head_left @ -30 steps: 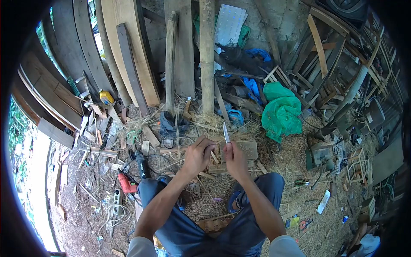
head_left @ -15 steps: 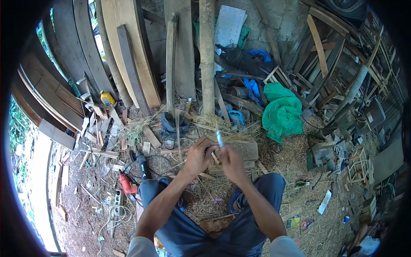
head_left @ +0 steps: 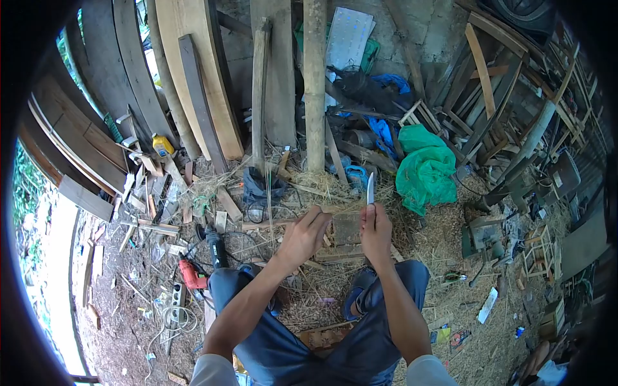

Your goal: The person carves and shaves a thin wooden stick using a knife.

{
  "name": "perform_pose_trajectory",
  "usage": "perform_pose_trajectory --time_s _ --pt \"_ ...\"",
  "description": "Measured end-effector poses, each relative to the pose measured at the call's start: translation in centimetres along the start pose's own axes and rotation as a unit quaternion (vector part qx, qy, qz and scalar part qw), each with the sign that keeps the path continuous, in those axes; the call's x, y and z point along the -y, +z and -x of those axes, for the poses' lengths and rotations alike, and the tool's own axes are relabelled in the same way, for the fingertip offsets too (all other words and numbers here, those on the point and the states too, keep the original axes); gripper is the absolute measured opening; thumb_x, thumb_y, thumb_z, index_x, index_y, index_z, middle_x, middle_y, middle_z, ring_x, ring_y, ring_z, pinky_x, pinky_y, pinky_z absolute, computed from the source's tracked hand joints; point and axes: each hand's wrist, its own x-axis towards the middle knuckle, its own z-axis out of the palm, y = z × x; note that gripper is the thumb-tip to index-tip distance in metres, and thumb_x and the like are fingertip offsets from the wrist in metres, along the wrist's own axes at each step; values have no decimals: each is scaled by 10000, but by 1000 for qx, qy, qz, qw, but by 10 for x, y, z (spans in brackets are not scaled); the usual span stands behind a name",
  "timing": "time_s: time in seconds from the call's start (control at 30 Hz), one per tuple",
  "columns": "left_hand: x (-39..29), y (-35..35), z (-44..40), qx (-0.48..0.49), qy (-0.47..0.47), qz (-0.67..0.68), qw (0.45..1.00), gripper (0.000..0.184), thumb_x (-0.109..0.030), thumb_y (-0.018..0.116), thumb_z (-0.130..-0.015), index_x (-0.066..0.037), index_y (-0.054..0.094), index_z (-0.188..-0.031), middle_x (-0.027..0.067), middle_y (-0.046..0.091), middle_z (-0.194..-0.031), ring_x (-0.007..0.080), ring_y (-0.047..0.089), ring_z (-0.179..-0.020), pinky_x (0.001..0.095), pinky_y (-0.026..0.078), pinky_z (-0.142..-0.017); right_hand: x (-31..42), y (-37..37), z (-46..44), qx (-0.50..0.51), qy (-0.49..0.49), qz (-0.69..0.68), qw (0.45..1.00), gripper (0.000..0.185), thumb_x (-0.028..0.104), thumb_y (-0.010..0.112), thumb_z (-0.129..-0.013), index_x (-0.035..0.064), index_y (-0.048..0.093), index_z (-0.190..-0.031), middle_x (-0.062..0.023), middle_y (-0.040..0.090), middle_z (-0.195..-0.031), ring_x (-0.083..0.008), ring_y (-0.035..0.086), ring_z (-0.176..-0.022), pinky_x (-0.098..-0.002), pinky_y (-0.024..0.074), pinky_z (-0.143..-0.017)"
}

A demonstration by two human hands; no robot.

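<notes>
The right hand (head_left: 376, 235) grips a silver-bladed, slender knife (head_left: 371, 190) firmly, blade pointing far. Left of it, the left hand (head_left: 302, 237) seems to pinch a thin, pale strip (head_left: 339, 210). Pale shavings (head_left: 441, 235) suggest some cutting is done; how much remains cannot be told.

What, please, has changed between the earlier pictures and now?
The right hand has moved to the right, still holding the knife, widening its gap from the left hand. Nothing was visibly picked up or let go. The green plastic bag and red power tool stayed where they were.
</notes>
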Motion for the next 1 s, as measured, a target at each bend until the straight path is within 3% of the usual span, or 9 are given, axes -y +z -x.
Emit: perform_pose_trajectory --time_s 0.1,0.2,0.27,0.47,0.6,0.67,0.8,0.87,1.0 --pt "5 2 -2 -11 69 -46 997 164 -9 608 -827 -27 580 -987 110 521 -886 318 609 -702 398 520 -569 -6 10 10 27 -108 107 988 249 216 408 -1013 17 517 -910 -157 544 -693 -283 548 -609 -403 412 -584" --pt "10 3 -1 -13 72 -48 996 159 -16 606 -836 -24 579 -992 113 511 -884 318 612 -710 399 517 -563 8 16 19 88 -71 138 984 229 204 425 -1006 11 518 -924 -164 548 -699 -292 558 -632 -406 423 -601" --pt "5 1 -2 -13 49 -19 999 157 -8 601 -836 -31 580 -990 115 516 -881 322 610 -699 404 518 -565 17 3 8 49 18 59 997 312 274 397 -1023 20 522 -892 -70 528 -657 -178 508 -556 -330 423 -534" --pt "7 15 2 -26 7 39 999 143 11 609 -829 -19 587 -966 121 534 -857 343 595 -670 418 490 -565 -2 29 26 55 -159 127 977 281 257 421 -1010 19 536 -915 -114 545 -669 -234 545 -590 -383 411 -548" --pt "-3 11 -3 -50 -9 77 996 96 14 623 -826 6 596 -918 130 538 -829 351 596 -677 409 471 -577 8 17 16 10 -44 79 996 225 215 449 -992 26 543 -914 -129 538 -672 -250 551 -602 -398 414 -564" --pt "-4 12 -2 -57 -15 88 994 73 42 627 -812 23 622 -882 152 561 -782 325 585 -693 372 456 -614 -7 28 27 42 -220 171 960 239 214 437 -997 20 552 -919 -126 537 -670 -213 533 -571 -384 409 -553" --pt "-3 10 -2 -47 -61 107 991 58 26 641 -811 19 634 -868 147 569 -781 318 582 -692 373 455 -615 -1 20 15 22 -222 103 969 278 260 425 -1013 24 565 -965 -54 489 -631 -127 455 -515 -310 371 -492" --pt "-4 5 -4 -28 -41 92 995 73 17 642 -816 30 612 -881 146 576 -820 328 597 -681 389 466 -611 22 0 6 48 79 -160 983 288 294 419 -1019 49 569 -1024 22 429 -630 -44 361 -505 -227 303 -453" --pt "2 8 -3 -31 -9 97 995 78 6 654 -811 23 620 -879 139 584 -815 321 602 -687 383 468 -611 17 -9 0 68 37 -195 978 324 332 414 -1020 50 566 -1069 42 424 -648 -28 337 -485 -196 274 -430"
